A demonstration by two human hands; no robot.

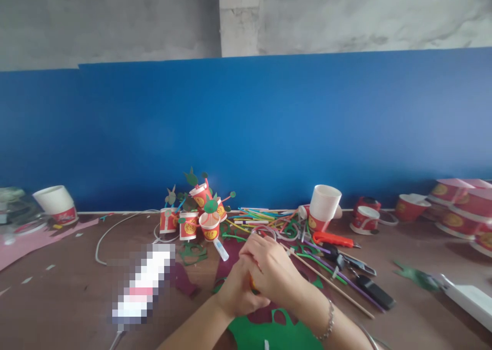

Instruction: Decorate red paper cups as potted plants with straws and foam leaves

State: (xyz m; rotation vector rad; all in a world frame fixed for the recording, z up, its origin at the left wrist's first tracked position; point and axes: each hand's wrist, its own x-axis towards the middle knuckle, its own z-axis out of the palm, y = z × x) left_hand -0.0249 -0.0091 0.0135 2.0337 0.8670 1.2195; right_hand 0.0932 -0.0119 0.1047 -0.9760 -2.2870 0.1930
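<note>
My left hand (pixel 235 292) and my right hand (pixel 269 268) are pressed together over the brown table (pixel 77 288), fingers curled around a small orange-yellow thing (pixel 253 284) that is mostly hidden between them. A bracelet (pixel 328 322) sits on my right wrist. Under my wrists lies a green cut-out sheet (pixel 274 334) on dark purple paper. Just beyond my hands stands a cluster of small red paper cups (pixel 198 214) with green cut-outs on sticks.
Coloured straws (pixel 257 217) lie behind my hands. An orange cutter (pixel 332 240), pliers (pixel 348 260), a wooden stick (pixel 330 283) and upturned cups (pixel 325 206) are at right, more red cups (pixel 461 206) far right. A blue board (pixel 246 129) backs the table.
</note>
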